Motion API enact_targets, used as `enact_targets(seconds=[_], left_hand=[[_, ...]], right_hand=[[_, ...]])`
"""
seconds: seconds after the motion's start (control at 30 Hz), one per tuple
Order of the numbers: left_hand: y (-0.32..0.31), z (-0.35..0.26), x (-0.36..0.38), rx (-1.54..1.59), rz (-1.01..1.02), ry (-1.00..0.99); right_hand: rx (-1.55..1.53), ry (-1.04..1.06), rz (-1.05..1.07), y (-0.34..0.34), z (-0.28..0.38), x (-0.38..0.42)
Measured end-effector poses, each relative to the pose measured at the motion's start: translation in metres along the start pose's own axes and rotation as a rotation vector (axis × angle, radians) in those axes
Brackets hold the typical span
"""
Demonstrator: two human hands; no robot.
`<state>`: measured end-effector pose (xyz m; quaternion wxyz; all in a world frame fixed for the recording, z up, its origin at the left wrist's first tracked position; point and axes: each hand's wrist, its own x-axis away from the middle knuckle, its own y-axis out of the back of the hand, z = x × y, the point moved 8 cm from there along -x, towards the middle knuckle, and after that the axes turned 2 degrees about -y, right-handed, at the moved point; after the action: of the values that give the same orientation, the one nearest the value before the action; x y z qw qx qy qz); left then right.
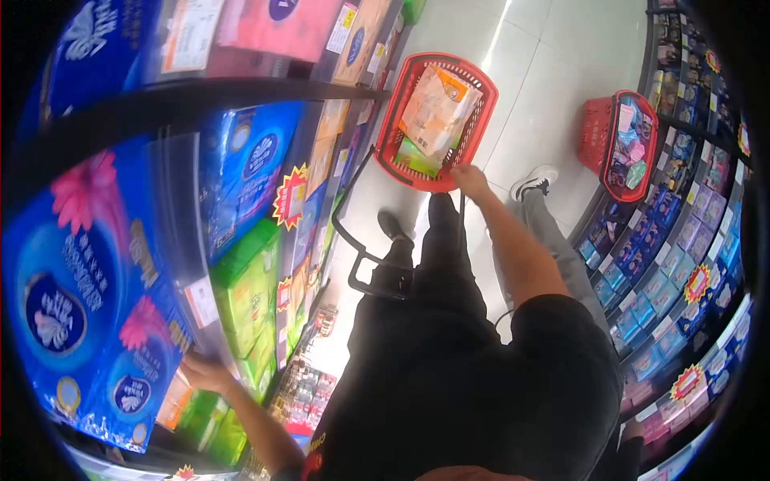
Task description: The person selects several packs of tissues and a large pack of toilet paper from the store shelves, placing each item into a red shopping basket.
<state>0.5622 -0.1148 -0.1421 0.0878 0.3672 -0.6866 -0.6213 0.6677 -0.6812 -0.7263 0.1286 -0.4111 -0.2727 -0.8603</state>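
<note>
My right hand (472, 181) is closed on the near rim of a red shopping basket (385, 116). Inside the basket lie an orange-and-white package (433, 112) and a green package (413, 158). On the left, my left hand (204, 373) reaches to the shelf with its fingers stretched out, the tips right at the edge of a large blue tissue pack (132, 377) with pink flowers. Just below those fingers shows an orange pack (172, 405), partly hidden. Green packs (245, 280) stand on the shelf beside my left forearm.
A second red basket (593, 132) full of small packages stands by the right-hand shelves (662, 280). Another person's leg and shoe (536, 183) are close to my right arm. A black shelf rail (241, 94) crosses the upper left. Tiled floor (545, 76) runs between the shelves.
</note>
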Motion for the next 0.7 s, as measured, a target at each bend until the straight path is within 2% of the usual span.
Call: enact_targets(seconds=[0.1,0.13,0.23,0.3,0.33,0.47,0.57,0.6,0.7], left_hand=[[0.002,0.014,-0.001,-0.067,-0.03,0.026],[-0.002,-0.01,0.001,-0.015,-0.093,-0.007],[0.0,-0.001,-0.005,-0.382,-0.092,-0.426],[0.014,0.066,-0.011,-0.43,-0.049,-0.325],[0.013,0.049,-0.006,-0.412,-0.104,-0.34],[0.02,0.044,0.0,-0.483,-0.165,-0.233],[0.026,0.048,0.0,-0.596,-0.101,-0.42],[0.033,0.063,-0.001,-0.423,-0.11,-0.254],[0.036,0.067,0.005,-0.175,-0.253,-0.153]], right_hand=[[-0.03,-0.046,-0.03,0.031,0.011,-0.02],[-0.025,-0.043,-0.068,0.035,0.006,-0.033],[-0.017,-0.052,-0.17,0.047,-0.012,-0.065],[-0.024,-0.08,-0.218,0.052,-0.017,-0.08],[-0.144,-0.169,-0.224,0.046,-0.026,-0.091],[-0.124,-0.15,-0.231,0.037,-0.036,-0.124],[-0.107,-0.169,-0.323,0.033,-0.036,-0.142],[-0.068,-0.174,-0.322,0.03,-0.035,-0.148],[0.052,-0.18,-0.324,0.027,-0.042,-0.172]])
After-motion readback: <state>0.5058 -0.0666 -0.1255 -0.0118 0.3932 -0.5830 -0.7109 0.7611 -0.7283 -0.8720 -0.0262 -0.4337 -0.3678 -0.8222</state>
